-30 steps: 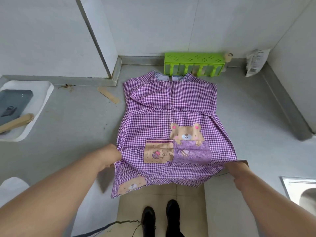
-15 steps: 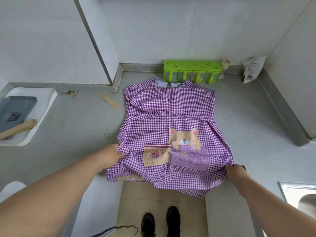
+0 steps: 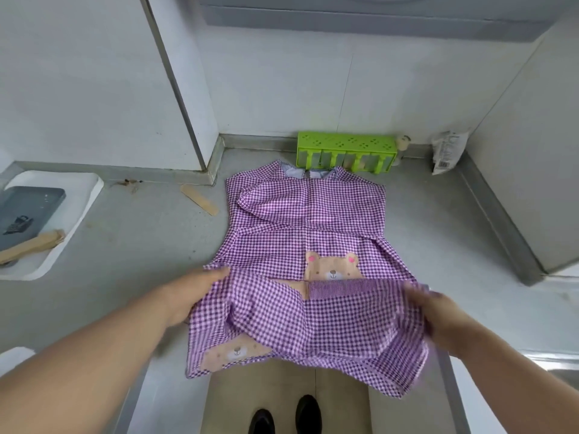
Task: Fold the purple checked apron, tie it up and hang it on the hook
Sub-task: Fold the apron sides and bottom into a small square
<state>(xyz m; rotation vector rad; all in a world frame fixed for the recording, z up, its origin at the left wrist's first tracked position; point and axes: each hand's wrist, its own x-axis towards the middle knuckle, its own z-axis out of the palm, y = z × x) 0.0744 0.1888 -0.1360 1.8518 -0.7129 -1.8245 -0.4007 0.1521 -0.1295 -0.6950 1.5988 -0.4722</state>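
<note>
Looking down, we see a grey counter (image 3: 125, 245) with the purple checked apron (image 3: 307, 220) spread across it, its collar just in front of a green rack (image 3: 346, 144) against the wall. The apron's lower part is lifted and folded up over the bear pocket, hanging partly past the counter's edge. A white tray (image 3: 84, 195) at the left holds a dark phone (image 3: 28, 211) and a wooden handle (image 3: 31, 245). Our left hand (image 3: 191, 296) grips the apron's left edge; our right hand (image 3: 438, 311), blurred, holds the right edge. A wooden stick (image 3: 199, 199) lies beside the apron, and a white packet (image 3: 446, 151) leans in the corner.
</note>
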